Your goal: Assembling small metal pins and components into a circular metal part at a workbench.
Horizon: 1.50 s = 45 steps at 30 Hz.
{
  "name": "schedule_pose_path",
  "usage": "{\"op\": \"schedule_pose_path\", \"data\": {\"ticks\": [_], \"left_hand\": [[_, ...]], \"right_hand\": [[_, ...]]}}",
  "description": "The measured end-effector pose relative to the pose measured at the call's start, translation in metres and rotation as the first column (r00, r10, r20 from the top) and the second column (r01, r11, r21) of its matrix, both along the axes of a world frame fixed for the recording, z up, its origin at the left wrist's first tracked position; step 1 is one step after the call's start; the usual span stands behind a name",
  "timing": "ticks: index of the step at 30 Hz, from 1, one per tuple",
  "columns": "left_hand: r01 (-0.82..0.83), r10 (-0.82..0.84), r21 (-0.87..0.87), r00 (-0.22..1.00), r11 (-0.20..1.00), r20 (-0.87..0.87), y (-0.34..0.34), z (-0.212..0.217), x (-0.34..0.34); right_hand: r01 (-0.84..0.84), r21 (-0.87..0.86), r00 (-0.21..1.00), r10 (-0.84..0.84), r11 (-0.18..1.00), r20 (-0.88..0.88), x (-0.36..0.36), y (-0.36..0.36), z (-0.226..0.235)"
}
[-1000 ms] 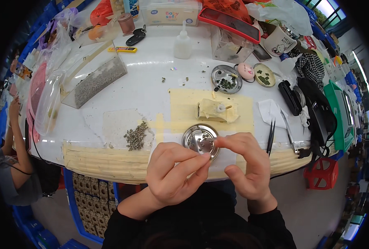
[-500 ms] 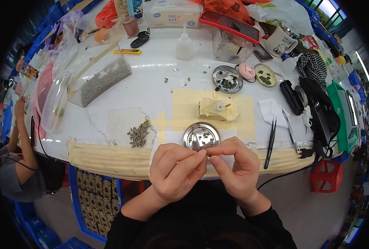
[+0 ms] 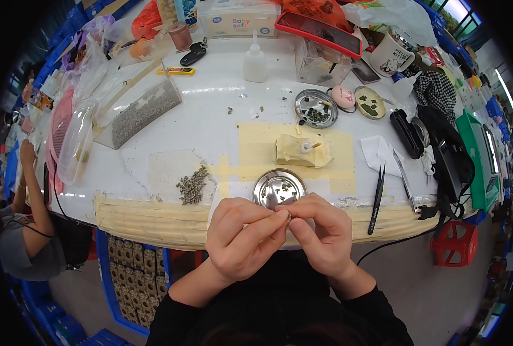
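My left hand [image 3: 242,237] and my right hand [image 3: 324,235] meet at the table's near edge, fingertips together. Between them is a tiny brownish piece [image 3: 288,217], mostly covered by the fingers, so its kind is unclear. Left thumb and fingers pinch around it; the right forefinger and thumb close in on it from the other side. Just beyond the hands sits a round shiny metal dish [image 3: 257,183] with several small dark bits in it. Past that, a block wrapped in cream tape [image 3: 286,151] carries a short upright peg [image 3: 307,146].
Left lies a heap of small grey-green pieces [image 3: 193,185]. Black tweezers [image 3: 377,200] and a silver tool [image 3: 405,183] lie right. Farther off are a glass dish [image 3: 298,105], a white squeeze bottle [image 3: 255,64] and a clear granule-filled box [image 3: 147,112]. Another person's arm [image 3: 34,196] is far left.
My right hand has shifted slightly left, its fingers closer to the left fingertips. My left hand has barely moved, and the things on the table keep their places.
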<state>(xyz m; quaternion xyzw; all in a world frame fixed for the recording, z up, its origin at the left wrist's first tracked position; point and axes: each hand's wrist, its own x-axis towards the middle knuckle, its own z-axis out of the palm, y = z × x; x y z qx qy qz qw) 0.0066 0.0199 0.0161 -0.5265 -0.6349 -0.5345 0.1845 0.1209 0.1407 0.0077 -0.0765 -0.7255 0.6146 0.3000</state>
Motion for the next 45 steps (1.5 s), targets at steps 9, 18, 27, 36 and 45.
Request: {"op": "schedule_pose_path", "data": {"ticks": [9, 18, 27, 36, 45], "left_hand": [[-0.039, 0.040, -0.030, 0.999, 0.999, 0.016, 0.002, -0.005, -0.002], [-0.005, 0.005, 0.011, 0.999, 1.000, 0.048, -0.002, -0.007, -0.003], [-0.023, 0.023, -0.005, 0.998, 1.000, -0.051, 0.001, -0.010, 0.001], [-0.033, 0.033, 0.007, 0.996, 0.999, 0.083, 0.002, -0.005, -0.004], [0.014, -0.014, 0.013, 0.999, 1.000, -0.030, 0.001, -0.005, -0.002]], "right_hand": [[0.341, 0.606, 0.939, -0.235, 0.718, -0.251, -0.009, -0.005, 0.009], [-0.016, -0.093, 1.000, 0.014, 0.996, -0.018, -0.001, -0.002, 0.001], [0.045, -0.229, 0.998, -0.033, 0.972, 0.057, 0.001, -0.004, 0.005], [0.332, 0.592, 0.941, -0.213, 0.734, -0.263, -0.009, -0.008, 0.007], [-0.079, -0.477, 0.996, 0.085, 0.875, -0.009, 0.002, -0.007, 0.002]]}}
